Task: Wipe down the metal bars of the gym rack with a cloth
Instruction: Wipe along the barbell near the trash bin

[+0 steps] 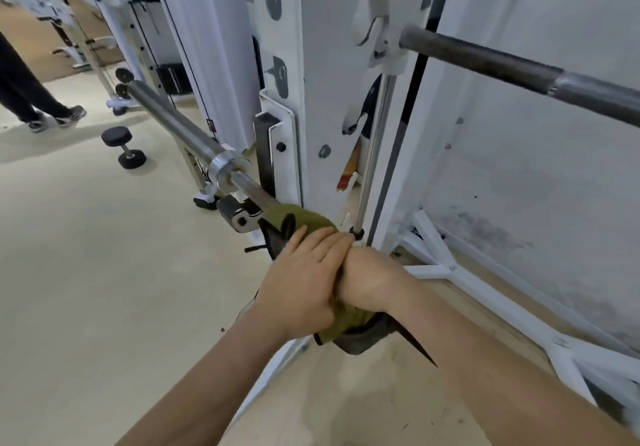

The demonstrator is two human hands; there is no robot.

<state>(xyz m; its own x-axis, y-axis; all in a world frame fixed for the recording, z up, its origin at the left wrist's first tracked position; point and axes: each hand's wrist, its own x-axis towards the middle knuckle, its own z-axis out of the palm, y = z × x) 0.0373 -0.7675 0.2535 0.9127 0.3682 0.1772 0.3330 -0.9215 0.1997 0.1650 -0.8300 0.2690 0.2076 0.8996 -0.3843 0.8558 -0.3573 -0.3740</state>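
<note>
An olive-green cloth (304, 218) with a dark underside is wrapped round the lower barbell (180, 123), just on my side of the white rack upright (325, 99). My left hand (301, 279) lies over the cloth with its fingers stretched across my right hand. My right hand (369, 279) is curled round the cloth and the bar beneath it. The bar under the cloth is hidden. A second, darker bar (502, 64) runs higher up on the right. A thin chrome guide rod (375, 140) stands upright behind my hands.
A black dumbbell (123, 146) lies on the beige floor at the left. A person's legs and shoes (38, 99) are at the far left. White rack base struts (485, 293) run along the floor on the right, against a scuffed white wall.
</note>
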